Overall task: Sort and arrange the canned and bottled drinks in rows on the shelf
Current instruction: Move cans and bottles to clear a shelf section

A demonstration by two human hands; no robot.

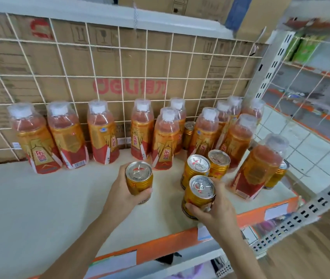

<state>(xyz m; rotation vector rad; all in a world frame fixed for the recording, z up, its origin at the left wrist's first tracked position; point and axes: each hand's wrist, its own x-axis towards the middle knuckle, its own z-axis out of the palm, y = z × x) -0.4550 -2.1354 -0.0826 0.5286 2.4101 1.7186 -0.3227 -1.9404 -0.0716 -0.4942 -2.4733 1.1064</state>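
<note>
Wire grid (119, 63) is backing the shelf (39, 198), where bottles (103, 133) are standing rearward. Near its front, the left hand (125, 192) is clamping its fingers (122, 176) round one gold can (139, 179), the right hand (214, 210) gripping a second can (199, 195). Rigid, smooth, likely full, they are wanting a mid-body hold.

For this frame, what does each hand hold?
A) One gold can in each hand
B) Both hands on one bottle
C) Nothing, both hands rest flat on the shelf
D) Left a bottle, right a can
A: the left hand grips a gold can and the right hand grips a second gold can, with fingers curled round each, while the bottles stand untouched behind them.
</note>
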